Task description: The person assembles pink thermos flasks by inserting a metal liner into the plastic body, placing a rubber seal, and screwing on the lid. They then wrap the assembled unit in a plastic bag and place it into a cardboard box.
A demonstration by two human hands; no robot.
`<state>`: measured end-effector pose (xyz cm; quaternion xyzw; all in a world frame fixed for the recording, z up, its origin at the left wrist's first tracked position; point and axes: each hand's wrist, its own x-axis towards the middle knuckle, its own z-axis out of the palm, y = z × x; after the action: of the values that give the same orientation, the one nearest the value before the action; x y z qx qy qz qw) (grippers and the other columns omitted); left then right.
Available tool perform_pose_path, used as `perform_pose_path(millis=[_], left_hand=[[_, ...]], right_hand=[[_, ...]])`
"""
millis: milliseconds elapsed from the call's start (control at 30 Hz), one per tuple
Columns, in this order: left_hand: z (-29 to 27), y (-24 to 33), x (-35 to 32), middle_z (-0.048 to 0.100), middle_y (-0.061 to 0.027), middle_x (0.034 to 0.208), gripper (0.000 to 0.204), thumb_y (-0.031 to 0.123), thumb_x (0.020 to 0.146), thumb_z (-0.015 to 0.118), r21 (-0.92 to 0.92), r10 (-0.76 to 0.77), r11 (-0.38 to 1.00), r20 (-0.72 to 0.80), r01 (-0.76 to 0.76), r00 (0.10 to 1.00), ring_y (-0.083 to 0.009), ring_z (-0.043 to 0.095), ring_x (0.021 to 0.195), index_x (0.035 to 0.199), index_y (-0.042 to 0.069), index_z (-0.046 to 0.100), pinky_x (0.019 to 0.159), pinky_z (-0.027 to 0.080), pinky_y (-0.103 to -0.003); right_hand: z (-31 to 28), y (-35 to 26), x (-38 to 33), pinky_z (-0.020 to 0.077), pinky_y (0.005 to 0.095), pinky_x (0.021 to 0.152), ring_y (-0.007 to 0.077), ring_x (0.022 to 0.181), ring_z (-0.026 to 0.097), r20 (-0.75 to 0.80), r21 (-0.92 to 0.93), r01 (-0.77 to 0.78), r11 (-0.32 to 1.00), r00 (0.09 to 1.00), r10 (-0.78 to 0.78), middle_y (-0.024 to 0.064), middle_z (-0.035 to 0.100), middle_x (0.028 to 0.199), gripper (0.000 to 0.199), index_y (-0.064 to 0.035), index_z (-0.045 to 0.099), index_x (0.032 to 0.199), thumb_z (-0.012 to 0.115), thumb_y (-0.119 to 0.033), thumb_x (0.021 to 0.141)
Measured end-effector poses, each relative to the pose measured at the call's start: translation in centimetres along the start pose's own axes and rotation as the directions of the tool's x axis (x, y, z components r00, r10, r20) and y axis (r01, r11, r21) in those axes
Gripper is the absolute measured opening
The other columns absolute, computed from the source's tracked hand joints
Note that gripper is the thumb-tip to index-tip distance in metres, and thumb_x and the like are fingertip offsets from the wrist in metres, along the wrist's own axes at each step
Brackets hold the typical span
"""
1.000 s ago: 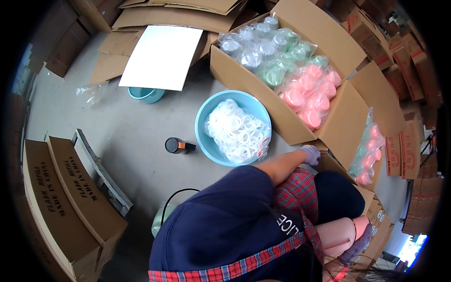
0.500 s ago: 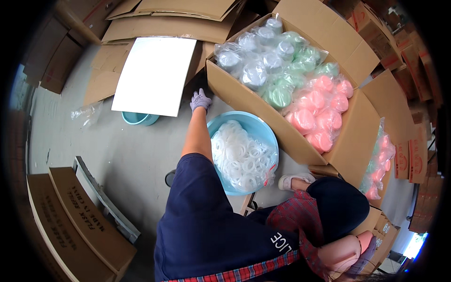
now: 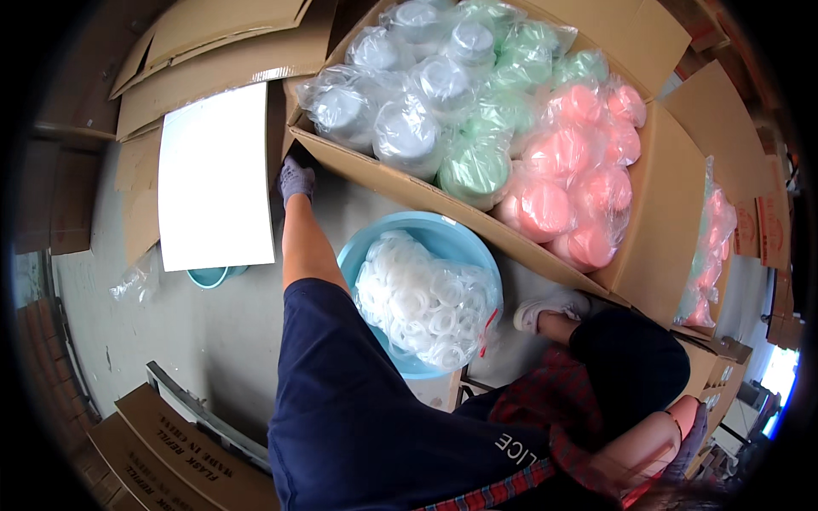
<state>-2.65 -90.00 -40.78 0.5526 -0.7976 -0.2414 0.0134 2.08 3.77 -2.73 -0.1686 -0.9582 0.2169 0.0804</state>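
My left hand (image 3: 296, 180), in a grey-purple glove, reaches far forward into the shadowed gap between a white board (image 3: 217, 183) and the corner of a large cardboard box (image 3: 358, 163). Its fingers look stretched out, and I see nothing held; the tips are dark. Below that arm's right side stands a light blue basin (image 3: 417, 223) with a clear bag of white plastic rings (image 3: 426, 298) in it. My right hand (image 3: 688, 444), also gloved, is low at the right beside my knee. A pink piece (image 3: 683, 412) shows at its wrist; its fingers are hidden.
Bagged grey-white cups (image 3: 407, 132), green cups (image 3: 475, 169) and pink cups (image 3: 545, 211) fill the big box. Flattened cardboard (image 3: 230, 72) lies at the back left. A small teal tub (image 3: 213, 277) sits partly under the board. Printed cartons (image 3: 179, 451) stand at the lower left.
My view has shifted, so the box and basin look nearer. My left hand has gone further forward, closer to the box's corner and into its shadow. The right hand stays low at the right.
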Motion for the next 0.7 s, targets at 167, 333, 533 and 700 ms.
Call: perform_pose_path(millis=[167,333,533,700], left_hand=[[3.8,-2.0,5.8,0.061,-0.0157,0.128,0.06,0.005,0.077,0.067,-0.464,0.164,0.879,0.082,-0.109,0.983,-0.0303,0.057,0.121,0.134,0.007,0.05,0.1,0.044,-0.035],[4.7,1.2,6.6,0.068,-0.0134,0.116,0.036,0.004,0.081,0.062,-0.283,0.159,0.952,0.132,-0.117,0.978,-0.0246,0.062,0.113,0.118,0.003,0.064,0.096,0.046,-0.034],[6.3,-0.2,-3.2,0.05,-0.0102,0.142,0.08,-0.014,0.066,0.044,-0.901,0.229,0.432,0.06,-0.047,0.972,-0.0188,0.054,0.12,0.145,0.002,0.04,0.096,0.041,-0.024],[-0.1,2.9,-19.9,0.033,-0.0155,0.154,0.077,-0.013,0.075,0.053,-0.997,0.073,0.076,0.026,0.021,0.997,-0.0255,0.028,0.144,0.148,-0.001,0.032,0.113,0.026,-0.036]], right_hand=[[0.7,0.4,1.8,0.0371,0.0331,0.105,0.0257,0.119,0.053,0.047,0.015,0.0,1.0,0.999,-0.001,0.016,0.059,0.128,0.039,0.0041,0.055,0.128,0.045,-0.022,0.101],[-0.8,0.4,0.6,0.0369,0.0329,0.106,0.0256,0.119,0.053,0.057,0.025,-0.013,1.0,0.998,0.012,0.0159,0.058,0.128,0.038,0.0039,0.055,0.129,0.044,-0.021,0.101],[-1.0,3.2,1.2,0.0358,0.0335,0.109,0.026,0.124,0.05,0.153,-0.204,0.106,0.973,0.985,-0.076,0.0152,0.055,0.133,0.039,-0.0014,0.048,0.138,0.044,-0.011,0.1],[0.0,0.1,0.7,0.0394,0.0374,0.106,0.0302,0.121,0.052,0.274,-0.425,0.502,0.753,0.865,-0.421,0.0154,0.056,0.131,0.044,-0.0058,0.044,0.14,0.046,-0.004,0.096]])
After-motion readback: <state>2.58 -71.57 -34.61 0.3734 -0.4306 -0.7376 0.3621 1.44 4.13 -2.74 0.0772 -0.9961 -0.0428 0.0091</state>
